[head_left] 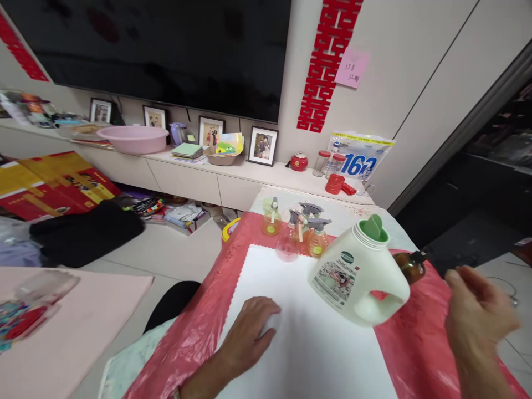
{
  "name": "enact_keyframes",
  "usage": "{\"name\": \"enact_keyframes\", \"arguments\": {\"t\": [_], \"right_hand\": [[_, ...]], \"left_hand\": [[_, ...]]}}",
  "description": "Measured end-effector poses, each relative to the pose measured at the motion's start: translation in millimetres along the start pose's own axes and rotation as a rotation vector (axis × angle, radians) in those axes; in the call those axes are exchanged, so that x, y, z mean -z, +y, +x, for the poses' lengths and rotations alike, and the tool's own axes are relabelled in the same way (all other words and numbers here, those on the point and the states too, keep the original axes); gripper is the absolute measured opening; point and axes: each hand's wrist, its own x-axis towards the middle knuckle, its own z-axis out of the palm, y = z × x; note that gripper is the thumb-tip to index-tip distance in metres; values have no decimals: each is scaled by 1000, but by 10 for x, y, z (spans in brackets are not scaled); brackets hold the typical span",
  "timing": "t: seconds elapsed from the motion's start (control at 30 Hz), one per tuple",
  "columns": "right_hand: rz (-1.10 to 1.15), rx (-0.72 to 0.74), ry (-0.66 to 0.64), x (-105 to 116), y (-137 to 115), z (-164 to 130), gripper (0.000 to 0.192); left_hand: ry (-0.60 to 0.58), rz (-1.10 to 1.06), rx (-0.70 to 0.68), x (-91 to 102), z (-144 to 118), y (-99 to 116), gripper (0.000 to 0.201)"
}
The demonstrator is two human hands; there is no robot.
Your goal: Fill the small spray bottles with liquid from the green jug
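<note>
My left hand (249, 332) lies palm down on a white sheet (307, 354) spread over a red plastic cover (195, 332) on the table. A white detergent jug (359, 277) with a green cap leans on the sheet's right edge, its handle toward my right hand (477, 316). That hand is blurred, hovers a little to the right of the jug without touching it, and holds nothing. A brown bottle (411, 266) lies just behind the jug. Several small spray bottles (301, 233) stand at the sheet's far edge.
A low cabinet along the wall carries a pink basin (133, 138), picture frames (262, 146), a red jar (298, 162) and a blue-white pack (359, 158) under a dark screen. A pink table (70, 327) holds a plastic box at left. A black bag (83, 233) lies on the floor.
</note>
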Motion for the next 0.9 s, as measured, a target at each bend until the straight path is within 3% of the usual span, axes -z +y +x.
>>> {"name": "enact_keyframes", "arguments": {"t": [0.03, 0.1, 0.17, 0.27, 0.33, 0.43, 0.5, 0.7, 0.9], "right_hand": [[85, 22, 31, 64, -305, -70, 46], [160, 170, -93, 152, -917, -198, 38], [142, 444, -220, 156, -1430, -295, 28], [-13, 905, -499, -47, -1911, -376, 32], [-212, 1023, -672, -298, -2091, -402, 32], [-764, 946, -873, -716, -2288, -421, 27], [-967, 879, -967, -956, -2386, -425, 24], [-1062, 790, -1074, -1394, -2386, -448, 30], [-1100, 767, -1083, -1537, -2268, -469, 21]], "left_hand": [[2, -8, 1, -3, 1, 1, 40], [8, -24, 6, -11, 2, 1, 39], [12, -38, 10, -17, 5, 1, 38], [18, -60, 15, -13, 14, 10, 40], [24, -79, 25, -6, 21, 19, 41], [28, -105, 38, -10, 26, 22, 43], [42, -111, 31, -25, 24, 13, 45], [67, -112, -25, -61, 29, -16, 43], [50, -111, -11, -64, 38, -13, 43]]}}
